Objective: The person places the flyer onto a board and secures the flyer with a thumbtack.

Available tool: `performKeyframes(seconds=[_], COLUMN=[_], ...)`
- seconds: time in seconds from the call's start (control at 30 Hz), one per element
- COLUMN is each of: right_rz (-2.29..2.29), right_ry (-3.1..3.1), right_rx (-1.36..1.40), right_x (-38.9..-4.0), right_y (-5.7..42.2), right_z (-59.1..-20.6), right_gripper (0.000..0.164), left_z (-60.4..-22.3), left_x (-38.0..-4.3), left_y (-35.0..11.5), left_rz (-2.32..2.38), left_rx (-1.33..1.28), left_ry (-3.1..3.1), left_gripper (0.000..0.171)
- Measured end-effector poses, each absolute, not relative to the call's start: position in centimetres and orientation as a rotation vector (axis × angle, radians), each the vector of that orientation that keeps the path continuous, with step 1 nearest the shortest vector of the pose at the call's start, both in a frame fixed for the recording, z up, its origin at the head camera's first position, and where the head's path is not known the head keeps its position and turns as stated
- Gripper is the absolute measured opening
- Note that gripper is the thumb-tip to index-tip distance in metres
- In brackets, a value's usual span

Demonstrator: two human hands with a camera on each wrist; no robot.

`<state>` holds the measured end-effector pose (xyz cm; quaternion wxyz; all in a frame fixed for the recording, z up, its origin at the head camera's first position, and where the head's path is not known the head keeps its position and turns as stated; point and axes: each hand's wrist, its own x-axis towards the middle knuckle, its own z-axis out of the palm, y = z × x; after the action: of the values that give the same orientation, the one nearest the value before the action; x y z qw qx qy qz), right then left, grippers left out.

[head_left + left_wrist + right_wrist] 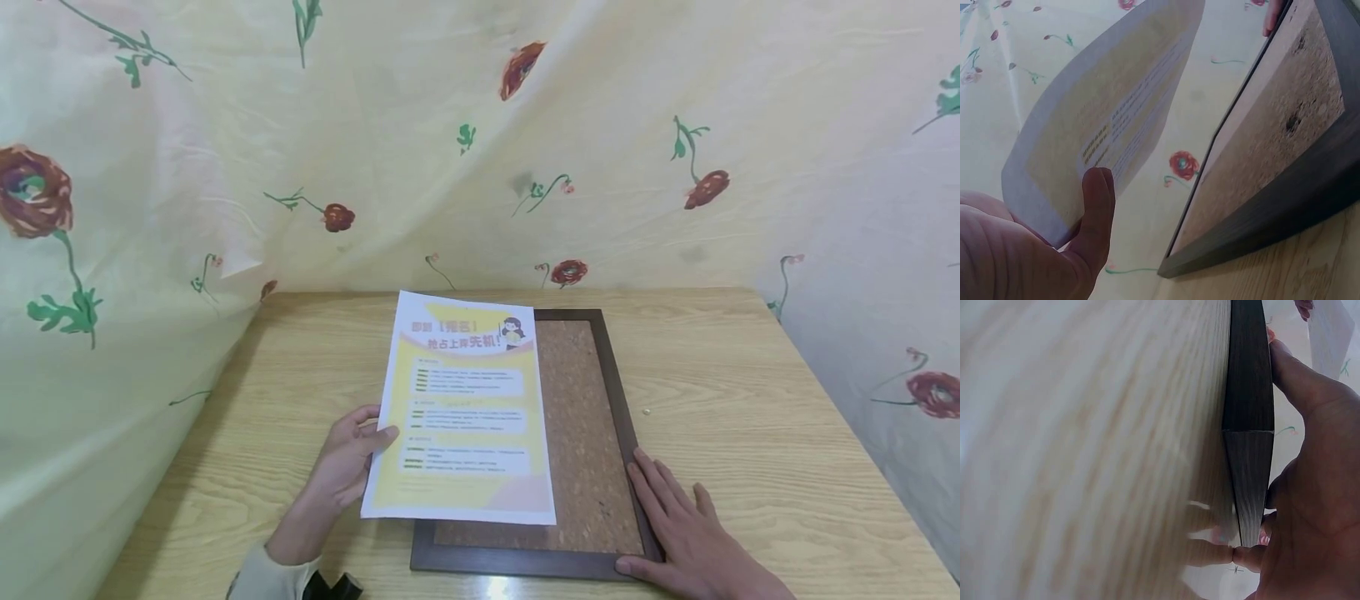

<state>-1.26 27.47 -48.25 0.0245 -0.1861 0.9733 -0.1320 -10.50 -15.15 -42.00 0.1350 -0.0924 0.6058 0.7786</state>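
Observation:
My left hand point(341, 462) pinches the left edge of a printed paper flyer point(465, 425), thumb on the printed face. The sheet is yellow with a white border, text blocks and a cartoon figure at its top right. It overlaps the left part of a cork board point(581, 433) with a dark wooden frame. In the left wrist view the flyer point(1110, 112) curves and stands apart from the board point(1260, 144). My right hand point(693, 537) rests at the board's lower right corner, fingers extended along the right side, thumb on the bottom rail.
The board lies on a light wood-grain table point(750, 400). A tiny pale object point(647, 411) sits to the right of the frame. Floral cloth point(420, 167) hangs behind the table and along both sides.

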Motion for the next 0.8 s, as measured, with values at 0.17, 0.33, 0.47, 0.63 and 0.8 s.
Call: performKeyframes(seconds=[0.17, 0.33, 0.47, 0.63, 0.8], right_rz=[-0.399, -0.403, -0.404, -0.407, -0.417], right_ry=[3.021, 3.026, 3.034, 3.027, 3.02], right_rx=[-0.577, -0.584, -0.59, -0.581, -0.569], right_x=[-1.2, -1.3, -1.3, -1.2, -1.2], right_y=[27.5, 27.4, 27.4, 27.4, 27.3], right_z=[-48.2, -48.0, -48.1, -48.2, -48.1], right_gripper=[0.11, 0.109, 0.109, 0.109, 0.109], left_z=[-42.3, -42.6, -42.7, -42.9, -43.1], left_x=[-10.5, -10.6, -10.6, -10.8, -10.8], left_y=[-14.3, -13.4, -12.7, -12.0, -11.4], left_rz=[2.258, 2.249, 2.239, 2.231, 2.213], left_rx=[-0.269, -0.282, -0.285, -0.252, -0.225], left_ry=[1.762, 1.778, 1.781, 1.763, 1.766], left_gripper=[0.036, 0.034, 0.034, 0.035, 0.035])
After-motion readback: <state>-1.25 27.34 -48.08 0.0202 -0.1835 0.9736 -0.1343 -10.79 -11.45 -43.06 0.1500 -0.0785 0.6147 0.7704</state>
